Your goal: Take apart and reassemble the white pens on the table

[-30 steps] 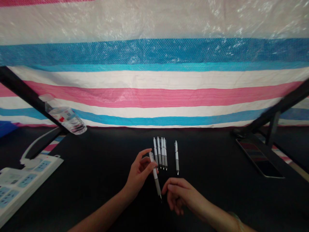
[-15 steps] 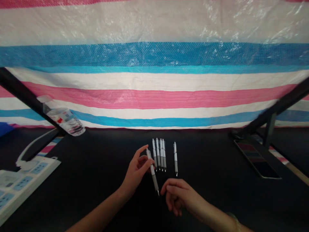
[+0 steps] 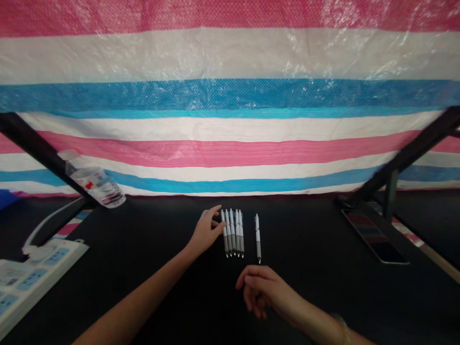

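At the left end of a row of several white-and-grey pens point(image 3: 236, 235), my left hand point(image 3: 206, 231) has its thumb and index finger on the upper part of the leftmost pen point(image 3: 225, 240). That pen lies alongside the others, tips toward me. A single pen point(image 3: 258, 237) lies apart, to the right of the row. Below it, my right hand point(image 3: 260, 290) hovers with fingers loosely curled and nothing visible in them; it touches no pen.
A white power strip point(image 3: 36, 275) with a plugged-in cable is at the left. A clear plastic bottle point(image 3: 97, 184) leans by the left black bar point(image 3: 43, 155). A phone point(image 3: 373, 237) lies at the right near another bar point(image 3: 406, 153). Striped sheeting point(image 3: 230, 129) hangs behind the black table point(image 3: 172, 306).
My left hand has moved away from me and set the tilted pen down against the row's left side. My right hand has stayed nearly still. The view has shifted slightly.
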`<state>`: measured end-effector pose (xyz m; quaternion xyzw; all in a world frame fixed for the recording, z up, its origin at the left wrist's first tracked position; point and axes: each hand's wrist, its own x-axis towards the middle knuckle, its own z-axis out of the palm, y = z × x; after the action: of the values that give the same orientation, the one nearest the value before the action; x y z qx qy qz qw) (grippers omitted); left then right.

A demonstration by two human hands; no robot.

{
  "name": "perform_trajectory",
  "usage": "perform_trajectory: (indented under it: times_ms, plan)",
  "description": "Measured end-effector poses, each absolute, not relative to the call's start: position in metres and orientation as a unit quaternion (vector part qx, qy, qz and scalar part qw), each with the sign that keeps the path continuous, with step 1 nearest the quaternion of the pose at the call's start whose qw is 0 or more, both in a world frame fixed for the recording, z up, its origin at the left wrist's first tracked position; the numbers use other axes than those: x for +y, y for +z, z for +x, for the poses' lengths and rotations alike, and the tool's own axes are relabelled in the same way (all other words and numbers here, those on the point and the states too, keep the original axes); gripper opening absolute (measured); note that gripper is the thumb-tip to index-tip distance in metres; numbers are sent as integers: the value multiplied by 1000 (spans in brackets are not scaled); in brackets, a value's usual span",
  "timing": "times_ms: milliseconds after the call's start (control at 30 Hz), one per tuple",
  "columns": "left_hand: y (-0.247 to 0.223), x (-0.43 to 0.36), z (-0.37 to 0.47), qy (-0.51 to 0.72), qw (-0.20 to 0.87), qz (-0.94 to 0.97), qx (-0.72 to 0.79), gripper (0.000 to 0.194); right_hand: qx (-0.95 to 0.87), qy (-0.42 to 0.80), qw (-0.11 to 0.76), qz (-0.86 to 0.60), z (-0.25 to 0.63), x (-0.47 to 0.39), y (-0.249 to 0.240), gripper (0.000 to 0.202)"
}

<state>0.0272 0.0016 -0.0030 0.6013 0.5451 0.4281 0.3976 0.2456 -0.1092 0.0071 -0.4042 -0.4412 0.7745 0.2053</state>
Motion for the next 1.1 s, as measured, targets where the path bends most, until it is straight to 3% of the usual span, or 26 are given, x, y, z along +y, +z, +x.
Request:
perform_trajectory:
  times_ms: [100,233,367,467,667,800,967,1100]
  plan:
    - [1,-14,25,421,402,603,546,50,-541,692,232,-419,248,-108,18,32]
    - [6,-39,22,404,479,573,528,52,-754,379,276,-460,257,-105,33,19]
    - [8,-59,24,408,500,548,533,49,-876,65,183,-442,266,-94,27,47]
    - [8,-70,29,435,502,534,523,43,-895,-63,122,-425,269,-86,16,46]
    - [12,-84,36,486,449,523,538,30,-924,-95,86,-360,265,-81,17,14]
    - [11,-89,35,510,423,526,533,24,-940,-88,111,-312,264,-82,27,8]
    - [11,-93,33,530,402,539,517,21,-907,-93,282,-298,270,-84,35,21]
    - [13,-96,34,535,401,551,500,20,-810,-10,463,-361,275,-88,37,17]
